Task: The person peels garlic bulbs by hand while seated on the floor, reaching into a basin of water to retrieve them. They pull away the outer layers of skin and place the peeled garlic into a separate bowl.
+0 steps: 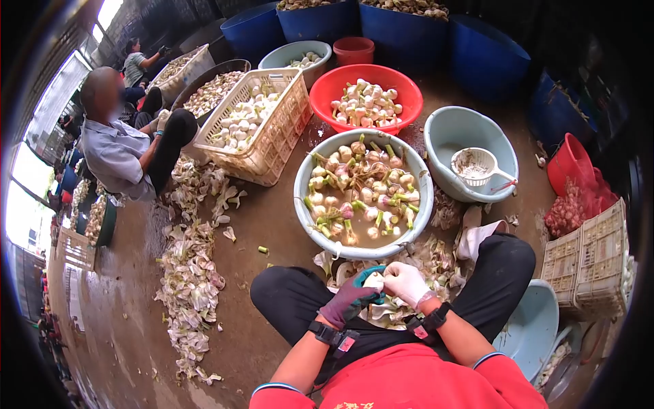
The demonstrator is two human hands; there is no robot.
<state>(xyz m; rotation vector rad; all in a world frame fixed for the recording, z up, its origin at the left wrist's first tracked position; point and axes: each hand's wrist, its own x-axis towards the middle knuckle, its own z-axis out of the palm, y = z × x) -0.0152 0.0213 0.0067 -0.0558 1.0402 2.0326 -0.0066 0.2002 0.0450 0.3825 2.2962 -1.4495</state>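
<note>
The left hand grips a white garlic between the knees. The right hand pinches its side. A big tub with more garlic sits just ahead.

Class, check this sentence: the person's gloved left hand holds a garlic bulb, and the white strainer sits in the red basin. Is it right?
Not quite: the white strainer sits in the pale blue tub, not the red basin, as the head view shows. The gloved left hand does hold a garlic bulb.
</note>
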